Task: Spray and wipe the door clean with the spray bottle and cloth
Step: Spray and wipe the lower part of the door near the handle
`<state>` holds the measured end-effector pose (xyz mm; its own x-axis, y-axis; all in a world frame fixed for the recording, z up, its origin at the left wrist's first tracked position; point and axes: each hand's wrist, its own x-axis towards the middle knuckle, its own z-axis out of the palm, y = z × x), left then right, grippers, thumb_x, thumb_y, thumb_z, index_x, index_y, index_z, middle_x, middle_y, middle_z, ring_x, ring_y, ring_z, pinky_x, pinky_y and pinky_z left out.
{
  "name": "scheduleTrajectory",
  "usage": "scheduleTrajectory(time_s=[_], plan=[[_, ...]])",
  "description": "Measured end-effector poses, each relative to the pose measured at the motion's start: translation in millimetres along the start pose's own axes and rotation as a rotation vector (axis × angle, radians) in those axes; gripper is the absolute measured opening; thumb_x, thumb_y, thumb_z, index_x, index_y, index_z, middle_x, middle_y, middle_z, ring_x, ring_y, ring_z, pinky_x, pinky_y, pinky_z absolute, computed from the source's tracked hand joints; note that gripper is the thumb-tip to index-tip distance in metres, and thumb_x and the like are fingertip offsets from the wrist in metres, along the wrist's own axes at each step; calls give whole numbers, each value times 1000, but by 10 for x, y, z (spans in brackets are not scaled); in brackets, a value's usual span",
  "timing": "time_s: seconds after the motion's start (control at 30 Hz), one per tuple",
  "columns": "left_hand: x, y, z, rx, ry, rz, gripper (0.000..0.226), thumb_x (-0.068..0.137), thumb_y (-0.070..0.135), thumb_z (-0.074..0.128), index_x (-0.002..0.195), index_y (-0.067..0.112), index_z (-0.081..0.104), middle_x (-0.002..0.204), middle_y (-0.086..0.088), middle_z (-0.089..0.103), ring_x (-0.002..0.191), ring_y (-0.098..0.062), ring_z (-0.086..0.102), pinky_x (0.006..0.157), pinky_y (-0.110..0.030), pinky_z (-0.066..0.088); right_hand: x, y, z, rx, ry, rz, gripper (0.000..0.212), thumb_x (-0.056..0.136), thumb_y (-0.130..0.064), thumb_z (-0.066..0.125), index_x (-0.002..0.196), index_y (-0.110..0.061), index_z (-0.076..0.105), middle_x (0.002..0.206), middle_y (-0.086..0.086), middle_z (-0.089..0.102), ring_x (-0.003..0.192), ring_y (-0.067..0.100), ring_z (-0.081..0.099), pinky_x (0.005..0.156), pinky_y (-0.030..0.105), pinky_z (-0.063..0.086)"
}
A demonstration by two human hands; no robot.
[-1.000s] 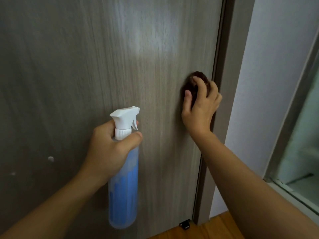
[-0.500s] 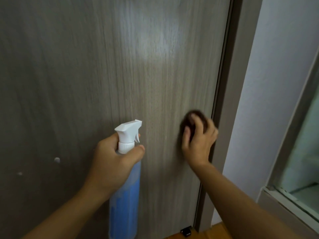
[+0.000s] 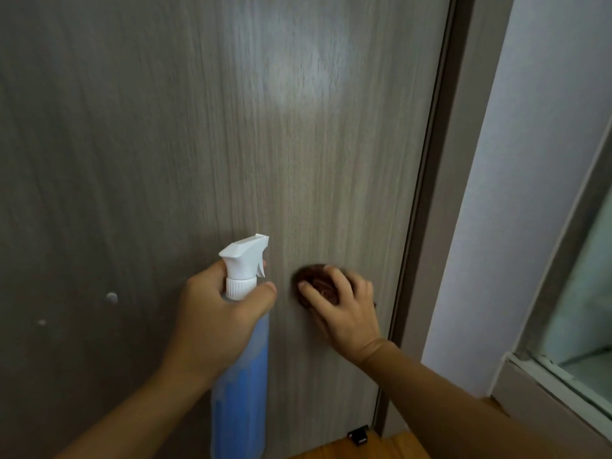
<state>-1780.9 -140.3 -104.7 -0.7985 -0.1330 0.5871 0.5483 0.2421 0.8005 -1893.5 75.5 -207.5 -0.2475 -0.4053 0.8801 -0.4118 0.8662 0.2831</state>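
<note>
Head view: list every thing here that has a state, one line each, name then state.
door: shut against its frame, glare patch high up.
spray bottle: upright, partly full of blue liquid, nozzle toward the door.
cloth: bunched, pressed on the door.
left hand: grips the spray bottle's neck.
right hand: presses the cloth on the door, fingers spread.

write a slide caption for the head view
Left hand holds spray bottle; right hand presses cloth on door.
</note>
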Motion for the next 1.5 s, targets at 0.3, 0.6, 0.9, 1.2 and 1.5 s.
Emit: scheduleTrajectory(time_s=[0.3,0.6,0.9,1.2,1.5], plan=[[-7,-7,-94,0,16,-14,47,64,41,73,86,0,67,74,-28,63,73,-55,63,57,-66,53,1082,443,-333,52,337,719,40,99,-35,55,139,-33,52,143,16,45,118,39,44,96,49,38],[-59,-61,-6,-23,31,-41,37,64,42,70,84,11,69,67,-19,63,60,-40,62,55,-57,52,192,-46,-81,101,84,272,43,95,-34,56,137,-31,49,140,14,39,113,41,41,85,57,49],[-129,-196,-39,91,28,-90,22,70,29,70,79,10,69,63,-9,63,52,-8,56,50,-29,46,1352,245,-407,102,356,689,40,101,-34,56,141,-34,54,145,17,46,119,40,45,99,53,40],[-363,-321,73,165,132,-66,27,69,43,69,78,18,64,66,3,66,57,-13,63,51,-30,50,345,-323,-95,175,106,305,48,97,-33,57,143,-34,45,143,13,37,114,39,42,93,56,43],[-338,-349,-53,87,220,-83,21,72,32,72,64,23,54,51,10,55,45,-3,51,45,-20,41,1311,43,-417,285,365,597,43,99,-31,65,141,-28,60,139,20,49,115,40,46,100,59,43]])
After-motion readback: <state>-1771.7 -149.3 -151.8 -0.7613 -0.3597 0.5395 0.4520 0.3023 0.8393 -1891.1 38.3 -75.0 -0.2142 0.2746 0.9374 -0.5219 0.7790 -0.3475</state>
